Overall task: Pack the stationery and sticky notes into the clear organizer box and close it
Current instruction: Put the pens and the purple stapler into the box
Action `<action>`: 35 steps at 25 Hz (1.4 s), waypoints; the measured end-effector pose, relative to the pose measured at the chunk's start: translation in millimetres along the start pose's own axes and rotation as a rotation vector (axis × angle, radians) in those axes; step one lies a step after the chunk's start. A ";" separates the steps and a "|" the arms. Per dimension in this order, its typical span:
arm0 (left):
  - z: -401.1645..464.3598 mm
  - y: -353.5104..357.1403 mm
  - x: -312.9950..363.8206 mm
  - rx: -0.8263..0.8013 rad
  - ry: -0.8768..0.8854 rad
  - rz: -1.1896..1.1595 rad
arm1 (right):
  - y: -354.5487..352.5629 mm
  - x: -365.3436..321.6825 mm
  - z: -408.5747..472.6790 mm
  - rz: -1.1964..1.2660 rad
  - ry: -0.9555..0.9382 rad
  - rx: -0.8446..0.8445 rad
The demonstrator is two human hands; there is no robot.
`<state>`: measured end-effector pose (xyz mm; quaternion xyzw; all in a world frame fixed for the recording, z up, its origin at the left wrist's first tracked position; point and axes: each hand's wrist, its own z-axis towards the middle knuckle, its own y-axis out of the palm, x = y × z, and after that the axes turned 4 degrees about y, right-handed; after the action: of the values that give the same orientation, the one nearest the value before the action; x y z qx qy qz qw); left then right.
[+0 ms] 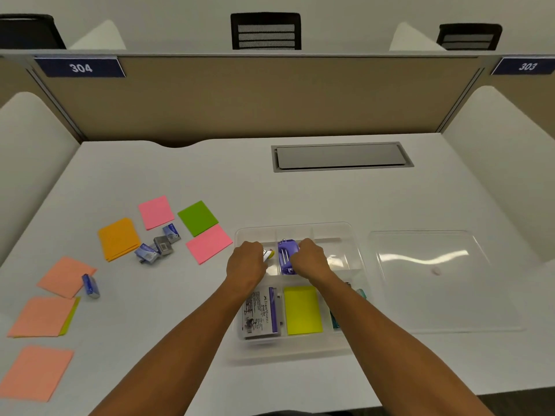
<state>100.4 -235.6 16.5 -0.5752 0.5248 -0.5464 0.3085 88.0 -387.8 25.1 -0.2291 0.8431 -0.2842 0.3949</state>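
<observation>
The clear organizer box (300, 228) lies open on the desk, with its clear lid (435, 280) flat to its right. Inside the box are a purple stapler (284, 256), a yellow sticky pad (301, 310), a Faber-Castell pack (261, 313) and a teal item (335, 321). My left hand (244, 262) is curled over the back left compartment and pinches a small white and yellow item (268, 255). My right hand (310, 258) is curled against the stapler's right side and grips it. On the desk to the left lie pink (155, 211), green (197, 218), pink (208, 244) and orange (118, 239) sticky notes.
Salmon sticky pads (66, 276) (40, 316) (34, 373) lie near the desk's left front edge. Small staple boxes (157, 246) sit among the notes, with one more (90, 285) on a salmon pad. A grey cable hatch (341, 156) is set in the desk behind the box.
</observation>
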 end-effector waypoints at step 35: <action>-105.5 -26.1 -151.6 0.459 -0.121 -0.322 | 111.8 -107.1 -70.0 0.054 -0.713 -0.075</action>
<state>29.4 -63.1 16.9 -0.5977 0.2701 -0.6576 0.3706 76.6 -219.5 45.6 -0.3060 0.6679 -0.1447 0.6628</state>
